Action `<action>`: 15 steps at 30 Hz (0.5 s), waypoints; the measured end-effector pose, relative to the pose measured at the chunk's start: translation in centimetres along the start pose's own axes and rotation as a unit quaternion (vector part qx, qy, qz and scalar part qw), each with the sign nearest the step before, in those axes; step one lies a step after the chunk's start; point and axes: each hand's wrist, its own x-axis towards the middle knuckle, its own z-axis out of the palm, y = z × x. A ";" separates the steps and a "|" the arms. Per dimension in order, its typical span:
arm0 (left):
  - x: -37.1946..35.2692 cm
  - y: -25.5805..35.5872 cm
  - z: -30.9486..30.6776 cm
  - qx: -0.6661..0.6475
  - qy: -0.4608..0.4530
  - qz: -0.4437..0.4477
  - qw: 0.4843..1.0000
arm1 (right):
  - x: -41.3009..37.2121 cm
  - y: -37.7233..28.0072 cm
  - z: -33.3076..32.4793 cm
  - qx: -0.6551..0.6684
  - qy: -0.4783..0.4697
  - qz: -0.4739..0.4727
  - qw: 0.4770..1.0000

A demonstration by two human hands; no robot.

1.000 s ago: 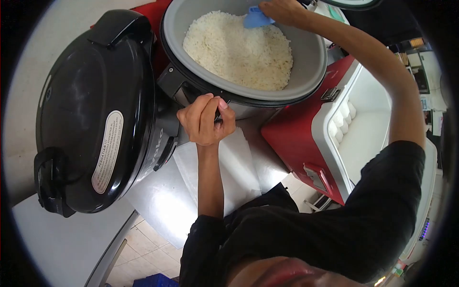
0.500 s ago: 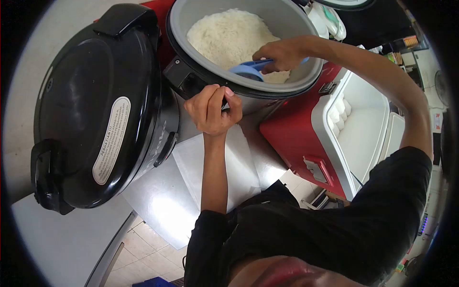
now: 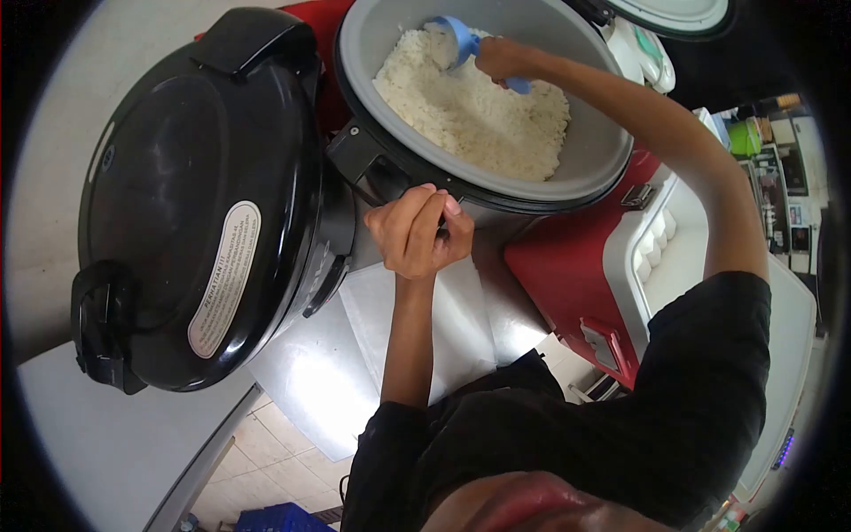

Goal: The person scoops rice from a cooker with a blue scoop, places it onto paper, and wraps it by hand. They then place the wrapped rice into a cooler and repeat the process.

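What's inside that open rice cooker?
White rice and a blue scoop, held in the right hand. The rice covers the pot's bottom, and the forearm hides part of its wall.

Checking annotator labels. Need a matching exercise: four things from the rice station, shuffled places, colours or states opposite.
Column one
1. Scoop
2. Rice
3. Black lid
4. Cool box

Column two
A. Red outside, standing open
B. Bears a pale label
C. Blue, held in the right hand
D. White, heaped inside the grey pot

Pairs: 1-C, 2-D, 3-B, 4-A
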 end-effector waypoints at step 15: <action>-0.2 0.4 0.4 0.026 0.018 -0.015 0.999 | -10.3 -9.1 0.7 0.175 -0.116 -0.020 0.977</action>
